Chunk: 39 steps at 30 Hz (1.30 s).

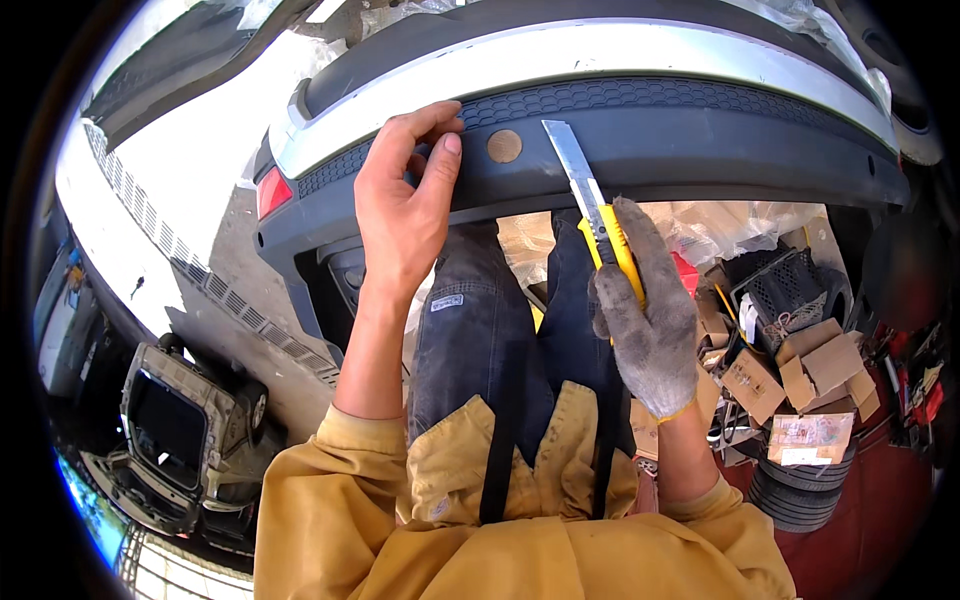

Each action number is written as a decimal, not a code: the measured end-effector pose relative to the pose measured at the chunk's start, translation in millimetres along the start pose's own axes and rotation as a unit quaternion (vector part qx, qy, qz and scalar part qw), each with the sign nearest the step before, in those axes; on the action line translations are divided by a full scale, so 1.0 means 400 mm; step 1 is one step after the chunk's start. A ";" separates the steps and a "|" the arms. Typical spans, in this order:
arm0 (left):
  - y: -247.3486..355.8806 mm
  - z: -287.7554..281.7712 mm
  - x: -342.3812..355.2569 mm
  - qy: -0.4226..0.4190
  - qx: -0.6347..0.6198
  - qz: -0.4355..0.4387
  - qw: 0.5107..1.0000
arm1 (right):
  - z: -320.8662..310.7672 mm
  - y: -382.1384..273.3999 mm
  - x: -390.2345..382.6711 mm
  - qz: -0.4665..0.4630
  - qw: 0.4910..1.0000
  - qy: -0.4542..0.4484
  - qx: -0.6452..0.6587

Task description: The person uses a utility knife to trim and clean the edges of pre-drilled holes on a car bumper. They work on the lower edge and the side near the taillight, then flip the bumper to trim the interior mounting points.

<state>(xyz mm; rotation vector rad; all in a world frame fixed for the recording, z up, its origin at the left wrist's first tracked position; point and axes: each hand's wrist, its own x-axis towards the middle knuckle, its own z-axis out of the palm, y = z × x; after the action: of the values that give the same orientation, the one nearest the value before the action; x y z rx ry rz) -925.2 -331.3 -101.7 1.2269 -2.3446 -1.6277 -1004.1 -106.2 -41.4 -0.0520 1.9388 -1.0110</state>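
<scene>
In front of me lies a car bumper (690, 145), dark grey plastic with a silver-white upper band and a honeycomb-textured strip. A round tan spot (504, 146), perhaps a hole, shows in its dark face. My bare left hand (408, 190) is at the bumper's left part, fingers bent and thumb apart from them; whether they touch the surface I cannot tell. In a grey work glove, my right hand (645, 310) grips a yellow utility knife (607, 245). Its long blade is extended, pointing up and left over the bumper's dark face, just right of the round spot.
A red reflector (272, 192) sits at the bumper's left end. Cardboard boxes (755, 385), a black crate (785, 290) and stacked tyres (800, 490) crowd the right side. To the left are a floor grating (215, 285) and a stripped vehicle body (175, 430).
</scene>
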 end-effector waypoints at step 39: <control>-0.046 -0.014 0.095 -0.202 0.153 0.304 0.918 | -0.132 -0.076 0.102 0.045 0.992 -0.087 -0.074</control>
<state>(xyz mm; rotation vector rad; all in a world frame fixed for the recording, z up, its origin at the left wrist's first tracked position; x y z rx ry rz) -938.2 -361.8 -128.8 0.0975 -2.8864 -1.4164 -1077.2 -110.1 -37.4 -0.1311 1.8362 -0.7749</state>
